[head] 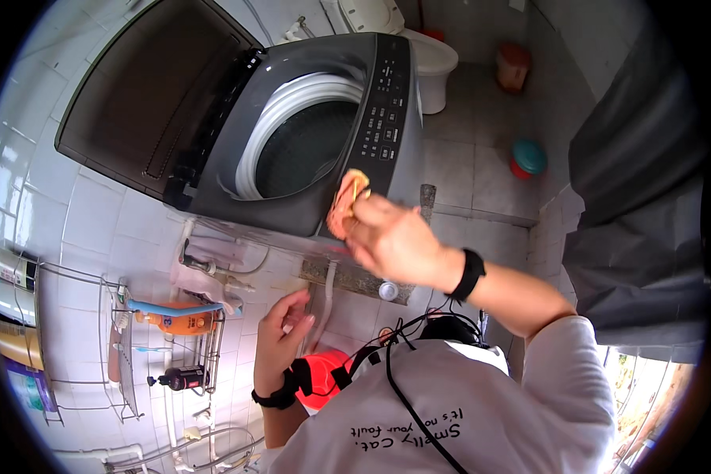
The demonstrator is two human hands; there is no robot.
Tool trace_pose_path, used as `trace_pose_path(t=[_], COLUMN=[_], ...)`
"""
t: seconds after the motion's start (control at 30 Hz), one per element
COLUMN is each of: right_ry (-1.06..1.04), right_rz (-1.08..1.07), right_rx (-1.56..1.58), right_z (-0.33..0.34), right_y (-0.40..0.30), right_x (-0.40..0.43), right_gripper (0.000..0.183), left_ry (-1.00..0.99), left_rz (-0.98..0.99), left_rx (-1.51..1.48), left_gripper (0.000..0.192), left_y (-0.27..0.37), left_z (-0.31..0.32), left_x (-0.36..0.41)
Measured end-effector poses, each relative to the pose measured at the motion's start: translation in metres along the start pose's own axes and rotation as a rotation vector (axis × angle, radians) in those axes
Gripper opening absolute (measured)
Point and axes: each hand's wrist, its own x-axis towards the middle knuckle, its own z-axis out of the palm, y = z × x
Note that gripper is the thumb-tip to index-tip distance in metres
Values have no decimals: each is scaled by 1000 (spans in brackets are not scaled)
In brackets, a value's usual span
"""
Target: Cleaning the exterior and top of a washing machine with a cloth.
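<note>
An orange-and-yellow cloth (348, 204) is pinched in the fingers of my right hand (400, 240). It lies against the front corner of the top-loading washing machine (260, 214), close to the end of the control panel (385, 112). The dark lid (154, 89) of the machine stands raised, and the tub (308, 148) shows inside a pale ring. My left hand (281, 338) is in the air below the machine, fingers loosely bent and apart, with nothing in it. Both wrists wear black bands.
Left of me, a wall-mounted wire rack (127, 355) holds an orange bottle (186, 319) and a dark pump bottle (181, 378). A red basin (326, 373) sits near my left arm. Beyond the machine are a toilet (432, 62) and a teal-lidded bucket (528, 157). A dark curtain (634, 237) hangs right.
</note>
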Motion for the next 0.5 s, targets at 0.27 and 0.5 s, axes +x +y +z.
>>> trace_pose_path(t=[0.27,0.5], right_ry=[-88,-136], right_rz=[705,591], right_rx=[1485,1238], right_z=[-36,-50], right_y=[-32,-47], right_x=[-15,-33], right_gripper=[28,22], left_ry=[-158,-102], left_rz=[274,172], left_rx=[-158,-540], left_gripper=[48,10], left_y=[46,58], left_z=[16,34], left_x=[29,36])
